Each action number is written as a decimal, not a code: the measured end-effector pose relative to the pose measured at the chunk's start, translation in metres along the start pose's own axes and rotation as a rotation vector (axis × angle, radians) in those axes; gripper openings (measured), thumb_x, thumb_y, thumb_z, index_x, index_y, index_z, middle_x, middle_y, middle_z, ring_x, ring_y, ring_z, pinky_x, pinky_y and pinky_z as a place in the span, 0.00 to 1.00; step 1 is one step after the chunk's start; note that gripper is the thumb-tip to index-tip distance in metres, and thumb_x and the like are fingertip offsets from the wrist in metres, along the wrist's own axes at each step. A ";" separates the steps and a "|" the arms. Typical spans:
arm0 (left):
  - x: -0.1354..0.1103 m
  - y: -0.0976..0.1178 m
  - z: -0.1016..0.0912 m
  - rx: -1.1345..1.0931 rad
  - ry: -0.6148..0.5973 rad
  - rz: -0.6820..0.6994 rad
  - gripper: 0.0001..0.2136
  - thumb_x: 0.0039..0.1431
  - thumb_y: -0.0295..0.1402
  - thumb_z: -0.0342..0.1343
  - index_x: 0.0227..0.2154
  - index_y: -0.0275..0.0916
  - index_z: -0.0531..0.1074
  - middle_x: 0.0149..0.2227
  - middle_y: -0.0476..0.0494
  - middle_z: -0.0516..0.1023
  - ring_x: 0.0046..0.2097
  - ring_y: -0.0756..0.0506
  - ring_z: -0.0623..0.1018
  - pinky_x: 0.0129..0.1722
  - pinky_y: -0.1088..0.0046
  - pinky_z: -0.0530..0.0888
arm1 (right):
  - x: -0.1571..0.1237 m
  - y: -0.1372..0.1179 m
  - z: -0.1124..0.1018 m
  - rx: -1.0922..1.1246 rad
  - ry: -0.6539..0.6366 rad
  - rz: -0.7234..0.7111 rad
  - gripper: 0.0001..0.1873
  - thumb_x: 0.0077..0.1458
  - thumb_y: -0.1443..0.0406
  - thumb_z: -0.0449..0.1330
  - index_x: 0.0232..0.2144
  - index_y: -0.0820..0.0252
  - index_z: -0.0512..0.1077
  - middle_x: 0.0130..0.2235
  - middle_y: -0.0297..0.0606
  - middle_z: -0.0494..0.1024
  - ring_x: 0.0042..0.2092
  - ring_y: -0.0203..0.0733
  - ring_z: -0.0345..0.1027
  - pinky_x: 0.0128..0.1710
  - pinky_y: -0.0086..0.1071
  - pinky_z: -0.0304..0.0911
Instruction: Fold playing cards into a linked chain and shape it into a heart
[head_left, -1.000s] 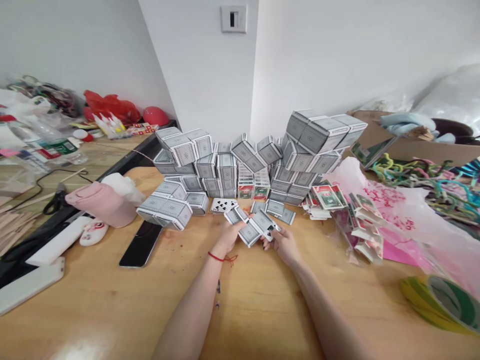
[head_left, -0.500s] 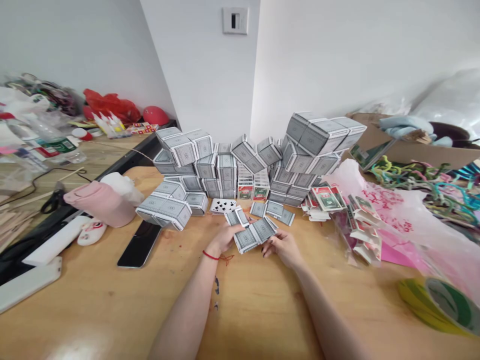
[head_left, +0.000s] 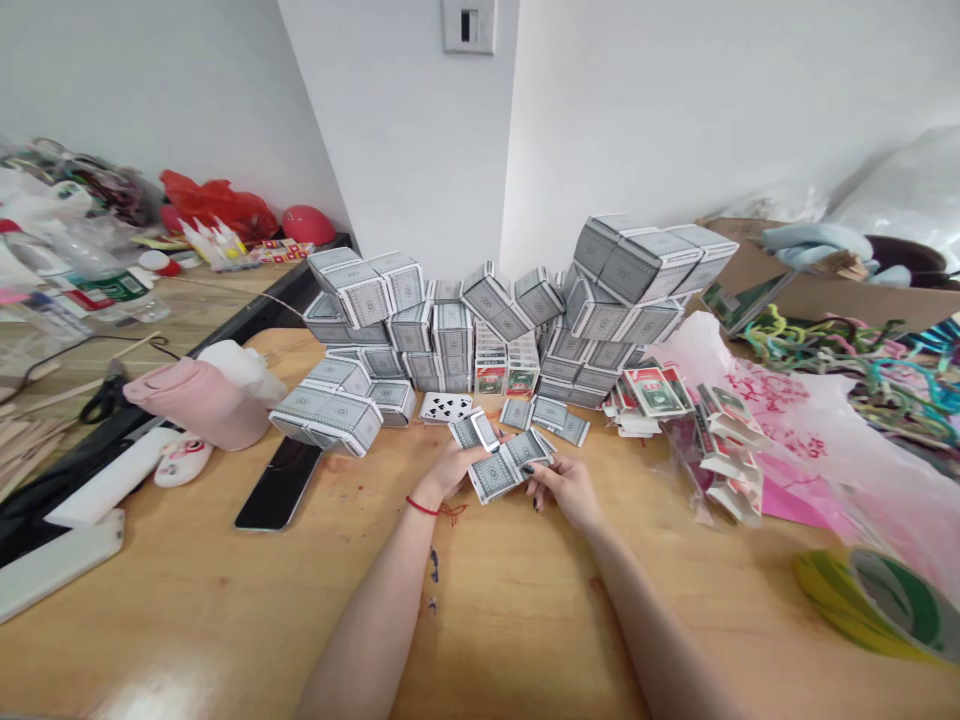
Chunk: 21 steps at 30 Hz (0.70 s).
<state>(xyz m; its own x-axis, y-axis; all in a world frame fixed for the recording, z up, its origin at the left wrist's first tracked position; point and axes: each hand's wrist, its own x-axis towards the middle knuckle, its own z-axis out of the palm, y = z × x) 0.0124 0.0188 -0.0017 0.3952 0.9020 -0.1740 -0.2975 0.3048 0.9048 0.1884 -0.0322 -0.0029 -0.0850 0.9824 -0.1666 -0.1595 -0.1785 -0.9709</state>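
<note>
Grey patterned cards (head_left: 496, 477) | left hand (head_left: 448, 470): grip holding their left side | right hand (head_left: 566, 488): grip pinching right edge

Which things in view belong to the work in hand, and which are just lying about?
In use, by the look of it:
- patterned cards, held between the left hand and right hand
- loose cards just beyond the hands
- card-backed blocks, stacked behind

Apparently just lying about:
- phone
- tape roll
- red plastic bag
- fuzzy coloured strands
</note>
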 end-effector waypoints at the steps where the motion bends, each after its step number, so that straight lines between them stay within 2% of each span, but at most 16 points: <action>1: 0.000 0.000 0.000 0.005 -0.003 0.007 0.14 0.40 0.30 0.59 0.34 0.34 0.72 0.39 0.42 0.75 0.45 0.42 0.72 0.45 0.67 0.65 | 0.000 -0.001 0.000 -0.016 0.004 -0.013 0.16 0.41 0.56 0.62 0.19 0.63 0.65 0.16 0.33 0.73 0.12 0.32 0.62 0.11 0.23 0.56; 7: 0.003 0.003 0.000 0.068 0.018 0.062 0.13 0.42 0.31 0.58 0.34 0.34 0.72 0.42 0.41 0.74 0.45 0.42 0.71 0.46 0.67 0.65 | 0.001 -0.005 -0.004 0.026 0.043 -0.027 0.16 0.42 0.55 0.60 0.27 0.63 0.67 0.22 0.36 0.74 0.16 0.33 0.64 0.13 0.24 0.60; 11: 0.002 0.006 -0.001 0.105 -0.026 0.068 0.14 0.41 0.30 0.58 0.35 0.35 0.72 0.42 0.42 0.75 0.46 0.42 0.71 0.46 0.66 0.64 | 0.004 -0.002 -0.007 0.038 0.052 0.062 0.13 0.42 0.58 0.58 0.23 0.63 0.66 0.21 0.38 0.75 0.17 0.34 0.66 0.14 0.25 0.62; 16: 0.001 0.009 -0.001 0.152 -0.061 0.106 0.14 0.41 0.30 0.57 0.36 0.36 0.72 0.41 0.43 0.75 0.46 0.42 0.71 0.48 0.65 0.63 | 0.008 0.003 -0.012 0.134 0.092 0.190 0.07 0.40 0.63 0.57 0.23 0.64 0.66 0.17 0.38 0.74 0.18 0.42 0.69 0.17 0.32 0.67; 21: 0.001 0.010 -0.002 0.100 -0.070 0.069 0.16 0.40 0.28 0.57 0.37 0.36 0.71 0.41 0.43 0.75 0.45 0.42 0.72 0.48 0.64 0.64 | 0.009 0.002 -0.018 0.221 -0.034 0.198 0.11 0.45 0.60 0.57 0.22 0.65 0.67 0.19 0.41 0.75 0.18 0.40 0.69 0.18 0.32 0.67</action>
<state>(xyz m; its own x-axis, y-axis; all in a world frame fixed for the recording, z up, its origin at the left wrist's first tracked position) 0.0087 0.0234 0.0062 0.4375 0.8952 -0.0851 -0.2392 0.2071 0.9486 0.2055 -0.0231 -0.0098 -0.1678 0.9253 -0.3400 -0.3461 -0.3783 -0.8586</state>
